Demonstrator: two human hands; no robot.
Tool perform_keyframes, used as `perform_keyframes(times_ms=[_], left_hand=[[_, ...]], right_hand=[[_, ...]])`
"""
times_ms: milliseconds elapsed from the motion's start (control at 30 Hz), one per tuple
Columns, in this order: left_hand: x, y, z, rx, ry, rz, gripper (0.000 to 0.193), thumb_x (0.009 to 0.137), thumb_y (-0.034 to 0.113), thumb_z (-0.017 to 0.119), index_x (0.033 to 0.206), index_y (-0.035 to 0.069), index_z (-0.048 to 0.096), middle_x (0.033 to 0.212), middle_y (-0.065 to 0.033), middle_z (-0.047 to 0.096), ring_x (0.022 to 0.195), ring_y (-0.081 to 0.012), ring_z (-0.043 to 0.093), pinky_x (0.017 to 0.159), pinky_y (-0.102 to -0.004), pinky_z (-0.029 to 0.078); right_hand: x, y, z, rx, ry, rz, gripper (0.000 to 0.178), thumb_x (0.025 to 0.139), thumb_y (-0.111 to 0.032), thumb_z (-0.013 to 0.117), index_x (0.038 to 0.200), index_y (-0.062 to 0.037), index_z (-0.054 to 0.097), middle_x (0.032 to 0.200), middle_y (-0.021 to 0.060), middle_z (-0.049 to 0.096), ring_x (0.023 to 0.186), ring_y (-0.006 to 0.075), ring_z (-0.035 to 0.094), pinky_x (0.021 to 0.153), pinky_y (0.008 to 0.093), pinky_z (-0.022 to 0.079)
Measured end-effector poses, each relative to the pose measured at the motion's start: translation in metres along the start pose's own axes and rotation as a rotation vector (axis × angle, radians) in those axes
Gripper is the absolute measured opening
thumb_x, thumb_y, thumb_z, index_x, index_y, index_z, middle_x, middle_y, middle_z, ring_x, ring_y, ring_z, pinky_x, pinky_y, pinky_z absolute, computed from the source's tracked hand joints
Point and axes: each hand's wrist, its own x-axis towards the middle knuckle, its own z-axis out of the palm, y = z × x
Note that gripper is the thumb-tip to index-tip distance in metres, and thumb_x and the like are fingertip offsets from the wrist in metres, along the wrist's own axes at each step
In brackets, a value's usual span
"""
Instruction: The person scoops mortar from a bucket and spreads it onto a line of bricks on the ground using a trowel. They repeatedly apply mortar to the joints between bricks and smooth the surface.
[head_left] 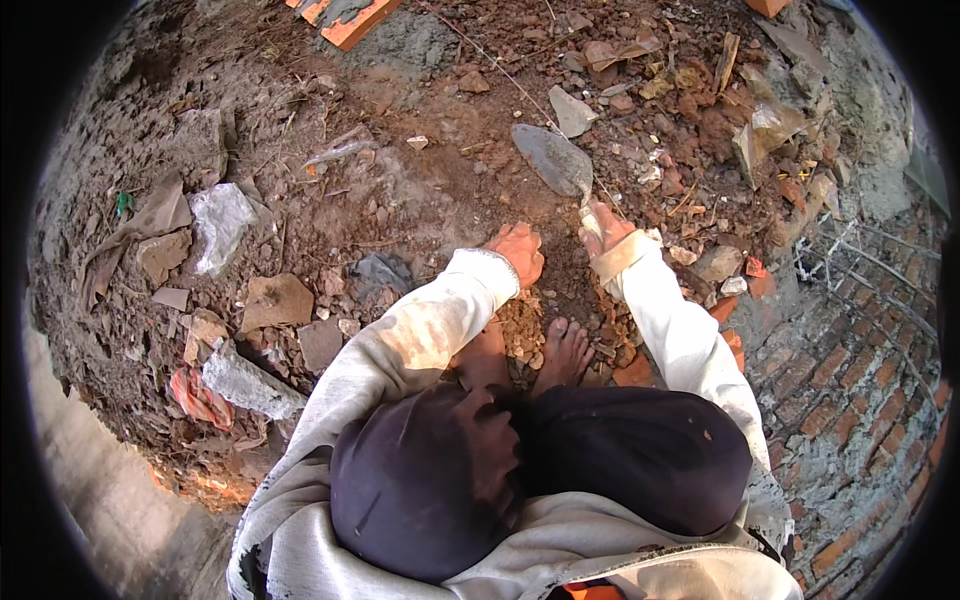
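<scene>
My right hand (605,232) is closed around the handle of a trowel (553,160). Its grey, mortar-smeared blade points away and to the left, low over the brown soil. A thin string (490,58) runs from the far edge down past the blade toward my right hand. Just left of that hand, my left hand (517,254) is curled into a fist above the dirt near my bare feet. Its fingertips are turned under, so whatever they hold, if anything, is hidden.
Orange bricks with mortar (350,22) lie at the far left beside a wet mortar patch (410,45). Stones, broken tile, crumpled plastic (220,225) and a concrete chunk (250,382) litter the left. A brick wall (840,410) with metal rods (880,265) stands on the right.
</scene>
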Motion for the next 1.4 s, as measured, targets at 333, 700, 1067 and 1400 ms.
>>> perform_keyframes(times_ms=[333, 700, 1067, 1400], left_hand=[[0.009, -0.032, -0.026, 0.118, 0.562, -0.053, 0.033, 0.082, 0.020, 0.049, 0.109, 0.004, 0.055, 0.110, -0.0163, 0.048, 0.098, -0.0350, 0.050, 0.089, -0.0423, 0.041], [-0.012, -0.061, -0.094, -0.142, 0.787, -0.242, 0.019, 0.077, 0.015, 0.052, 0.094, 0.007, 0.059, 0.096, -0.0136, 0.059, 0.095, -0.0351, 0.055, 0.083, -0.0419, 0.045], [-0.036, -0.054, -0.115, -0.061, 0.436, -0.128, 0.031, 0.078, 0.017, 0.053, 0.107, 0.007, 0.058, 0.106, -0.0150, 0.059, 0.097, -0.0338, 0.057, 0.086, -0.0409, 0.046], [-0.145, -0.080, -0.164, -0.236, 1.226, -0.169, 0.018, 0.078, 0.013, 0.056, 0.093, 0.006, 0.064, 0.092, -0.0137, 0.063, 0.087, -0.0324, 0.061, 0.077, -0.0374, 0.049]], right_hand=[[-0.057, 0.025, -0.005, -0.060, -0.041, -0.215, 0.049, 0.085, -0.025, 0.051, 0.129, -0.0092, 0.038, 0.102, 0.0223, 0.060, 0.085, 0.0387, 0.062, 0.076, 0.0443, 0.050], [0.075, -0.057, 0.007, -0.077, -0.285, -0.170, 0.052, 0.088, -0.034, 0.048, 0.135, -0.0139, 0.034, 0.115, 0.0196, 0.054, 0.103, 0.0328, 0.055, 0.087, 0.0363, 0.045], [0.076, -0.095, -0.058, 0.308, 0.480, -0.695, 0.055, 0.082, -0.026, 0.060, 0.126, -0.0005, 0.038, 0.101, 0.0220, 0.059, 0.091, 0.0321, 0.060, 0.082, 0.0390, 0.045], [0.061, -0.139, -0.053, 0.490, 0.441, -0.577, 0.048, 0.084, -0.027, 0.061, 0.115, 0.0021, 0.039, 0.101, 0.0193, 0.055, 0.086, 0.0301, 0.058, 0.076, 0.0369, 0.046]])
